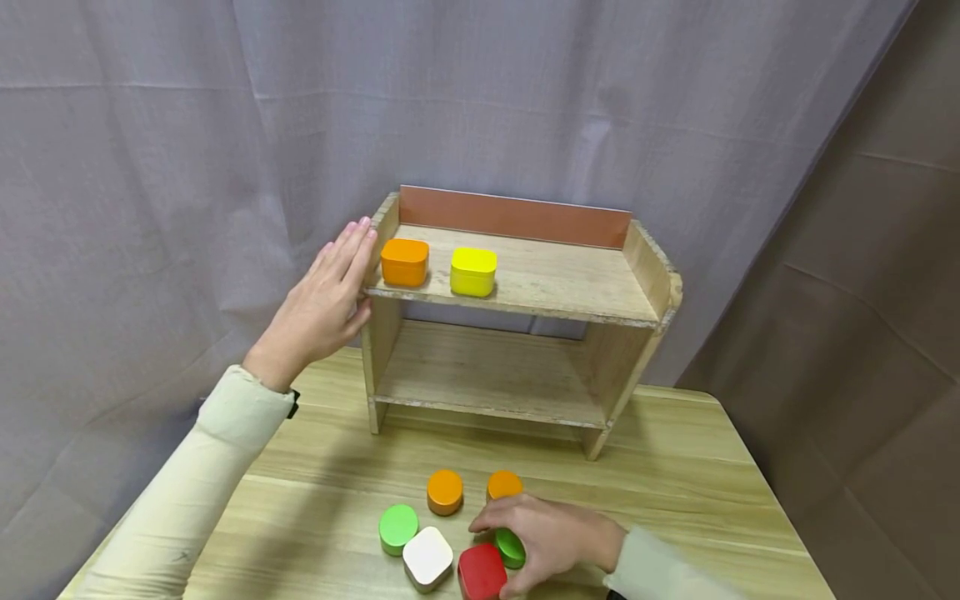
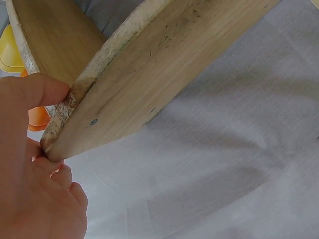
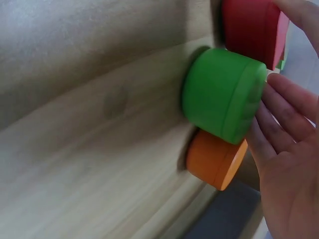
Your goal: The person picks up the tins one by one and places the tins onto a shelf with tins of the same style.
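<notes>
My left hand (image 1: 318, 304) holds the left side panel of a small wooden shelf (image 1: 487, 408). In the left wrist view the thumb lies on the panel's rough edge, with the fingers around its end. My right hand (image 1: 558, 537) reaches over the table, its thumb at a red rounded-square box (image 1: 482, 573). Its fingers extend over a dark green round box (image 1: 510, 548), partly hidden beneath them. In the right wrist view the fingers are fairly straight beside the green box (image 3: 219, 94), with the red box (image 3: 251, 30) near the thumb and an orange round box (image 3: 214, 157) below.
An orange box (image 1: 405, 263) and a yellow box (image 1: 473, 272) stand on the upper shelf board. On the table (image 1: 690, 475) are a white square box (image 1: 428, 557), a light green round box (image 1: 398, 528) and an orange round box (image 1: 445, 492). Grey curtain (image 1: 480, 92) hangs behind.
</notes>
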